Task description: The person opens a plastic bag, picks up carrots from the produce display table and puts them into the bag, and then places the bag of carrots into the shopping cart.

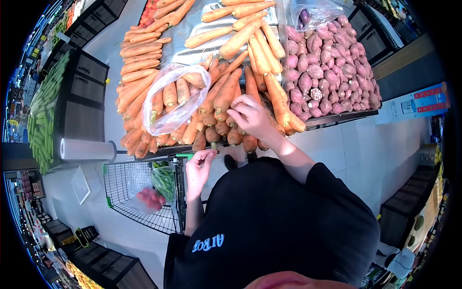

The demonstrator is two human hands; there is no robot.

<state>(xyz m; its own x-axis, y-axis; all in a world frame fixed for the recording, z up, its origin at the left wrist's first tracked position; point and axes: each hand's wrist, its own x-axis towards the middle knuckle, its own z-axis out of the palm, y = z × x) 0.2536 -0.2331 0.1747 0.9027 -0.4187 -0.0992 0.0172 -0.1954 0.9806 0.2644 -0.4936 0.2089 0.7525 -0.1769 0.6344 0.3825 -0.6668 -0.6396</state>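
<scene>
My right hand (250, 117) is over the front of a heap of carrots (225, 98). Its fingers are bent and somewhat apart, with the tips close to the carrot ends; no carrot shows inside it. My left hand (199, 166) is lower, at the front edge of the display by the cart handle. Its thumb and fingers are pinched together just below a carrot's stem end (213, 144); what they hold, if anything, is too small to make out. Left of my right hand, an open clear plastic bag (175, 98) lies on the heap with several carrots in it.
Purple sweet potatoes (332, 72) fill the right side of the display, with a plastic bag (315, 14) on top. A shopping cart (144, 192) holding bagged green vegetables (163, 180) and reddish produce (150, 198) stands at my left. A bag roll (86, 149) sticks out beyond it.
</scene>
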